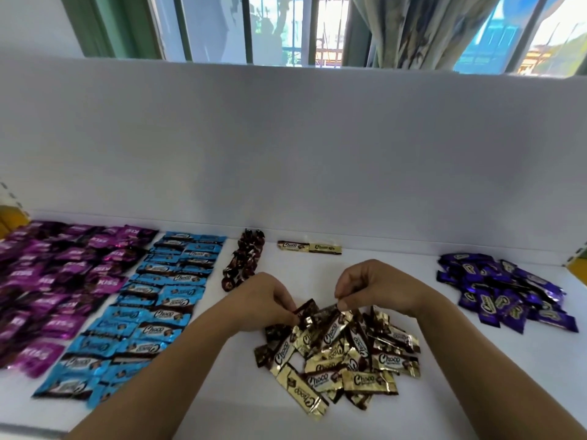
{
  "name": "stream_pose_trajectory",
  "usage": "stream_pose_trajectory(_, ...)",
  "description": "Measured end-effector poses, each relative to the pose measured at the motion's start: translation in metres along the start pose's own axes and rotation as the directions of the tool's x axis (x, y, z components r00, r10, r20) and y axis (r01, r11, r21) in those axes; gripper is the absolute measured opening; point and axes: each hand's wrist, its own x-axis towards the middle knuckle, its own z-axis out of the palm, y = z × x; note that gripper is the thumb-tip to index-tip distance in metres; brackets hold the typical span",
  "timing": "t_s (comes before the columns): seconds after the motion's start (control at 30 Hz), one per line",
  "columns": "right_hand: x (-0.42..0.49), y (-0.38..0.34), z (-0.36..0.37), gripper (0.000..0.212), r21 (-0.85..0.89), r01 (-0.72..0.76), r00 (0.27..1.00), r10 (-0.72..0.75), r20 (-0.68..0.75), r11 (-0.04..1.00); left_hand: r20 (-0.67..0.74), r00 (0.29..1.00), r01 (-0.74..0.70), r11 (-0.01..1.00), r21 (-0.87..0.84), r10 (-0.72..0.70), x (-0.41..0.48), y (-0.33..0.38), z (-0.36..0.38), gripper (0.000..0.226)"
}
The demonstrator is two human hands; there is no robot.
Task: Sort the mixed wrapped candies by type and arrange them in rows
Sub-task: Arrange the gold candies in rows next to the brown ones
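A mixed pile of gold Choco candies (346, 366) and small dark brown candies lies on the white table in front of me. My left hand (263, 301) pinches a small dark brown candy (306, 308) at the pile's top. My right hand (371, 287) pinches another wrapper (330, 308) just beside it. Purple Kiss candies (60, 287) lie in rows at far left. Blue Choco candies (143, 312) fill two columns next to them. A column of dark brown candies (243, 260) runs toward the back wall. Two gold Choco candies (309, 247) lie end to end at the back.
A loose heap of dark blue candies (505, 290) sits at the right. A white upright panel (286, 154) closes off the table's back, with a window and curtain above it. Yellow edges show at both far sides of the table.
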Motion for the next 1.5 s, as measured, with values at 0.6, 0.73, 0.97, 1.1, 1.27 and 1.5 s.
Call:
stream_pose_trajectory(0.6,0.023,0.041,0.003,0.02,-0.525,-0.007,0.915,-0.206,-0.347,0.851,-0.207,0.929,-0.133,0.8,0.585,0.306,0.047,-0.011,0.04,0.027)
stream_pose_trajectory(0.73,0.019,0.039,0.007,0.042,-0.677,0.009,0.971,-0.168,-0.17,0.736,-0.185,0.938,-0.148,0.82,0.553,0.293,0.048,-0.015,0.045,0.04)
stream_pose_trajectory(0.97,0.025,0.035,0.014,0.075,-0.75,-0.045,0.959,-0.183,-0.218,0.66,-0.212,0.944,-0.13,0.875,0.467,0.254,0.064,-0.015,0.043,0.051)
stream_pose_trajectory(1.1,0.019,0.035,0.013,0.066,-0.713,0.015,0.955,-0.222,-0.198,0.701,-0.255,0.922,-0.137,0.864,0.484,0.29,0.067,-0.02,0.048,0.052)
stream_pose_trajectory(1.27,0.025,0.036,0.012,0.074,-0.711,-0.006,0.962,-0.189,-0.195,0.704,-0.262,0.931,-0.094,0.861,0.499,0.254,0.069,-0.024,0.046,0.057)
stream_pose_trajectory(1.5,0.04,0.039,0.021,0.083,-0.761,-0.092,0.964,-0.136,-0.23,0.642,-0.218,0.959,-0.047,0.86,0.509,0.182,0.068,-0.024,0.041,0.063)
